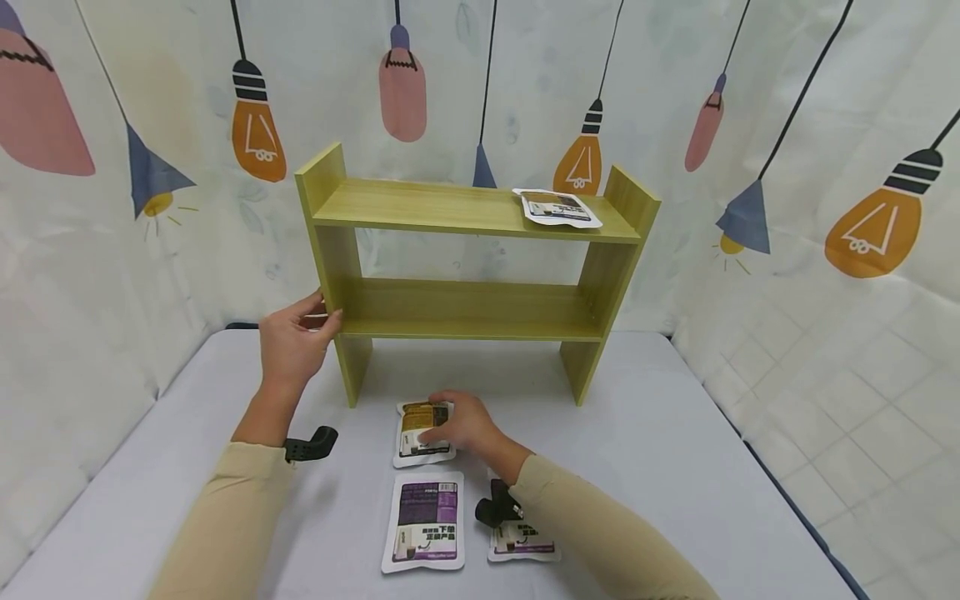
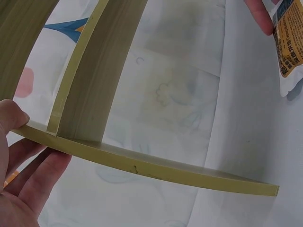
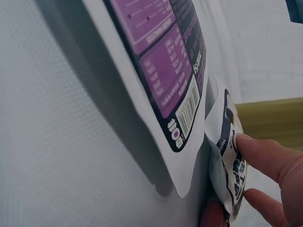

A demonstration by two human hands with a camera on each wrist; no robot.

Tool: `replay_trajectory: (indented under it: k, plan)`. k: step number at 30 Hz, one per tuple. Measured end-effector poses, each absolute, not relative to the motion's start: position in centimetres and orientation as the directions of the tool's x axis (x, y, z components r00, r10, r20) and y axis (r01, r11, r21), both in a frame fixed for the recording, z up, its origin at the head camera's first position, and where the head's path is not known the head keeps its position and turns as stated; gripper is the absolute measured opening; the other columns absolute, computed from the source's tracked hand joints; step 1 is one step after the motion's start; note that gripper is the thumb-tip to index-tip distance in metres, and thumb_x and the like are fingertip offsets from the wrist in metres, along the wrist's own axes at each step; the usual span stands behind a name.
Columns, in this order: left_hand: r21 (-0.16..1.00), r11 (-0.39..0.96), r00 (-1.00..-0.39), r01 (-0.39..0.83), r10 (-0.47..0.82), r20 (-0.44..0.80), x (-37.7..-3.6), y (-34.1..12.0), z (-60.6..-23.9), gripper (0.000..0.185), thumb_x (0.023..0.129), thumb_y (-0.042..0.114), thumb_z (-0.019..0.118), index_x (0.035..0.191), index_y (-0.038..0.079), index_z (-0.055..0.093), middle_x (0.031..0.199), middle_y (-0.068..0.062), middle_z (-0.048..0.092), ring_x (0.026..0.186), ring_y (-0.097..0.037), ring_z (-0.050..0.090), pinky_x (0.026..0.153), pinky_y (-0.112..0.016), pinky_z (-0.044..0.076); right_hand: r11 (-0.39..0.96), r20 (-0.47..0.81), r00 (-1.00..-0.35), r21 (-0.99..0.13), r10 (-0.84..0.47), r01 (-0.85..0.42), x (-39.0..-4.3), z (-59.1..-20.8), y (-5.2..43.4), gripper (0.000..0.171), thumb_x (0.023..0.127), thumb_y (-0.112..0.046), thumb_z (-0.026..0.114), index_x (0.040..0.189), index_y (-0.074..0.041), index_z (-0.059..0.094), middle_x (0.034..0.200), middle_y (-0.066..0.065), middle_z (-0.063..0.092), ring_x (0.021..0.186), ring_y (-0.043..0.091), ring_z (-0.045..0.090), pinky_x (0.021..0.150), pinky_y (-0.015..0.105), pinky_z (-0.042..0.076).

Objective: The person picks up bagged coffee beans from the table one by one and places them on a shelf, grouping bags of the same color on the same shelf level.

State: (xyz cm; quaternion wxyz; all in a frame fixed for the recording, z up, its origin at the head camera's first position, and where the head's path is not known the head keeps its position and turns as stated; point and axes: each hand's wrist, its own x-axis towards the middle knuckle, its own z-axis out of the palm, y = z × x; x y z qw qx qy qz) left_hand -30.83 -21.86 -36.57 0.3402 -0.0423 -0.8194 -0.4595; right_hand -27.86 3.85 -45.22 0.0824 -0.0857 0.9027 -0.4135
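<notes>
My left hand [image 1: 294, 340] grips the left side panel of a light wooden two-tier shelf [image 1: 465, 310]; in the left wrist view the thumb [image 2: 13, 116] lies on one face and fingers on the other. In front of the shelf, my right hand [image 1: 471, 427] pinches the edge of a white pouch with an orange and black label [image 1: 423, 417]. The right wrist view shows its thumb on the front of that pouch [image 3: 226, 146] and fingertips at the far edge. Just nearer to me lies a white pouch with a purple label [image 1: 426, 521].
Another purple-labelled pouch [image 1: 523, 546] lies partly hidden under the right forearm. On the shelf's top tier, at the right, rests a brown-labelled pouch [image 1: 561, 208]. The white table [image 1: 645, 450] meets lamp-patterned cloth walls [image 1: 315, 92] behind and at both sides.
</notes>
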Motion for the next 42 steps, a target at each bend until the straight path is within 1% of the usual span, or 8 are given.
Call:
replay_trajectory:
  k: [4, 8, 14, 20, 23, 27, 34, 42]
  plan:
    - [0.729, 0.572, -0.770, 0.376, -0.244, 0.589, -30.79, -21.83, -36.57, 0.044, 0.095, 0.016, 0.072, 0.138, 0.013, 0.065, 0.122, -0.019, 0.074, 0.096, -0.040, 0.075, 0.066, 0.002, 0.044, 0.647, -0.075, -0.974, -0.758, -0.213, -0.083, -27.89, -45.22, 3.72, 0.065, 0.072, -0.021, 0.094, 0.132, -0.017, 0.069, 0.145, 0.013, 0.060, 0.135, 0.034, 0.054, 0.114, 0.052, 0.044]
    - [0.725, 0.573, -0.762, 0.384, -0.247, 0.598, -30.79, -21.86, -36.57, 0.043, 0.094, 0.015, 0.072, 0.137, 0.012, 0.066, 0.120, -0.020, 0.075, 0.094, -0.040, 0.075, 0.066, 0.002, 0.044, 0.647, -0.074, -0.974, -0.758, -0.213, -0.084, -27.95, -45.12, 3.62, 0.068, 0.071, -0.020, 0.095, 0.133, -0.016, 0.068, 0.143, 0.014, 0.061, 0.129, 0.033, 0.057, 0.112, 0.052, 0.046]
    - [0.723, 0.573, -0.764, 0.386, -0.240, 0.598, -30.74, -21.88, -36.58, 0.043, 0.094, 0.014, 0.072, 0.137, 0.011, 0.066, 0.118, -0.021, 0.075, 0.094, -0.041, 0.075, 0.066, 0.002, 0.045, 0.654, -0.061, -0.973, -0.749, -0.225, -0.104, -28.10, -45.15, 3.61, 0.069, 0.071, -0.022, 0.095, 0.134, -0.017, 0.067, 0.137, 0.013, 0.064, 0.121, 0.029, 0.060, 0.109, 0.049, 0.048]
    - [0.728, 0.575, -0.772, 0.373, -0.244, 0.588, -30.69, -21.87, -36.51, 0.044, 0.095, 0.014, 0.072, 0.138, 0.013, 0.065, 0.119, -0.021, 0.075, 0.095, -0.040, 0.075, 0.066, 0.002, 0.044, 0.646, -0.067, -0.971, -0.757, -0.228, -0.100, -28.16, -45.09, 3.76, 0.069, 0.073, -0.023, 0.094, 0.135, -0.019, 0.066, 0.137, 0.013, 0.064, 0.118, 0.028, 0.061, 0.106, 0.048, 0.050]
    - [0.727, 0.574, -0.770, 0.377, -0.242, 0.590, -30.71, -21.89, -36.51, 0.044, 0.094, 0.014, 0.072, 0.138, 0.013, 0.065, 0.119, -0.021, 0.075, 0.095, -0.040, 0.075, 0.066, 0.002, 0.044, 0.645, -0.068, -0.970, -0.757, -0.233, -0.102, -28.18, -45.08, 3.83, 0.068, 0.073, -0.024, 0.093, 0.136, -0.019, 0.066, 0.136, 0.014, 0.064, 0.117, 0.029, 0.062, 0.102, 0.047, 0.053]
    - [0.722, 0.573, -0.765, 0.387, -0.238, 0.598, -30.74, -21.96, -36.59, 0.045, 0.094, 0.013, 0.072, 0.138, 0.012, 0.065, 0.119, -0.021, 0.075, 0.094, -0.041, 0.075, 0.066, 0.002, 0.045, 0.627, -0.056, -0.968, -0.770, -0.243, -0.113, -28.15, -45.11, 3.94, 0.067, 0.073, -0.022, 0.093, 0.135, -0.017, 0.066, 0.131, 0.017, 0.066, 0.112, 0.029, 0.064, 0.095, 0.045, 0.056]
    - [0.717, 0.576, -0.759, 0.393, -0.236, 0.606, -30.77, -22.05, -36.70, 0.044, 0.094, 0.012, 0.072, 0.138, 0.011, 0.065, 0.117, -0.021, 0.075, 0.093, -0.041, 0.075, 0.065, 0.002, 0.045, 0.588, -0.041, -0.965, -0.799, -0.258, -0.124, -28.22, -45.33, 3.92, 0.067, 0.073, -0.020, 0.093, 0.134, -0.014, 0.067, 0.122, 0.017, 0.068, 0.103, 0.026, 0.064, 0.089, 0.042, 0.056]
    - [0.717, 0.575, -0.760, 0.394, -0.235, 0.606, -30.77, -21.99, -36.61, 0.044, 0.094, 0.012, 0.072, 0.138, 0.012, 0.065, 0.116, -0.022, 0.075, 0.093, -0.041, 0.076, 0.066, 0.002, 0.045, 0.544, -0.067, -0.965, -0.835, -0.253, -0.085, -28.42, -45.56, 3.91, 0.069, 0.072, -0.017, 0.093, 0.135, -0.016, 0.066, 0.112, 0.014, 0.069, 0.092, 0.019, 0.064, 0.077, 0.030, 0.055]
